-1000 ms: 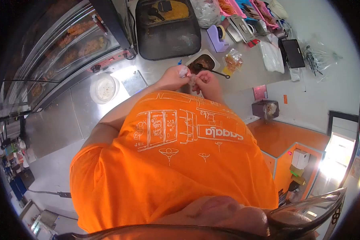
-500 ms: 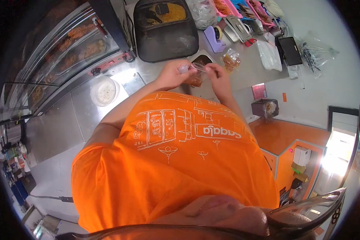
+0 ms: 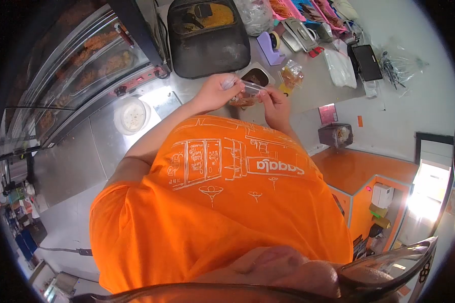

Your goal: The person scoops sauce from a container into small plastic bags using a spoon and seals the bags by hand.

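Note:
My left hand (image 3: 220, 92) is closed on one side of the top of a small clear plastic bag (image 3: 244, 101), its thumb and fingers pinched together. My right hand (image 3: 276, 103) pinches the other side of the bag's top, so the plastic is drawn taut between both hands. Reddish-brown contents show in the lower part of the bag. Just beyond the hands stands a metal container (image 3: 271, 79) with dark brown contents. To its right lies another filled clear bag (image 3: 291, 76) on the steel counter (image 3: 313, 93).
A dark bin with yellow crumbs (image 3: 210, 50) sits at the back, beside a purple tape dispenser (image 3: 271, 49). At left are a glass food warmer (image 3: 93, 60) and a white round tub (image 3: 132, 115). White plastic bags (image 3: 339, 68) and a black phone-like slab (image 3: 367, 63) lie at right.
My hands have moved slightly farther apart, and the right one has come a little nearer to my body. The bag's top is now stretched wider, and more of the metal container shows.

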A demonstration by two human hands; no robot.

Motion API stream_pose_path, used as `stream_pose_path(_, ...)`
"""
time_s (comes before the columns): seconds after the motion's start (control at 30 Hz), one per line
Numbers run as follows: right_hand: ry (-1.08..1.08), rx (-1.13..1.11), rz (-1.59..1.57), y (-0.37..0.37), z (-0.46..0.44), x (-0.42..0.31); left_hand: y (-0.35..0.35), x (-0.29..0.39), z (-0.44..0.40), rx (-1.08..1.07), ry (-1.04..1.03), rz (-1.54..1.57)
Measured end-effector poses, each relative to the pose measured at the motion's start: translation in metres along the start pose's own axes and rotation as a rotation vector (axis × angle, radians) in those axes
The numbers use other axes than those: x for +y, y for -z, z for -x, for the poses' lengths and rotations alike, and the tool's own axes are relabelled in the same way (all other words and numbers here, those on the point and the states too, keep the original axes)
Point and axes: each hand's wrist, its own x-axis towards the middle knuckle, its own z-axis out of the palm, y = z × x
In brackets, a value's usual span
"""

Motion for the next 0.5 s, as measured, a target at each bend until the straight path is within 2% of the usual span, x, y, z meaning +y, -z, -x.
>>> stream_pose_path(0.23, 0.012, -0.109, -0.042, -0.004, 0.003, 0.012, -0.002, 0.002, 0.007, -0.050, 0.087, -0.060)
stream_pose_path(0.33, -0.008, -0.143, -0.080, -0.004, 0.006, 0.019, -0.005, -0.011, 0.005, -0.067, -0.109, -0.189)
stream_pose_path(0.43, -0.056, -0.185, -0.118, -0.010, 0.009, 0.023, -0.009, -0.014, 0.002, -0.166, -0.044, -0.453)
stream_pose_path(0.5, -0.110, -0.187, -0.067, -0.011, 0.011, 0.022, -0.006, -0.021, 0.001, -0.207, -0.059, -0.486)
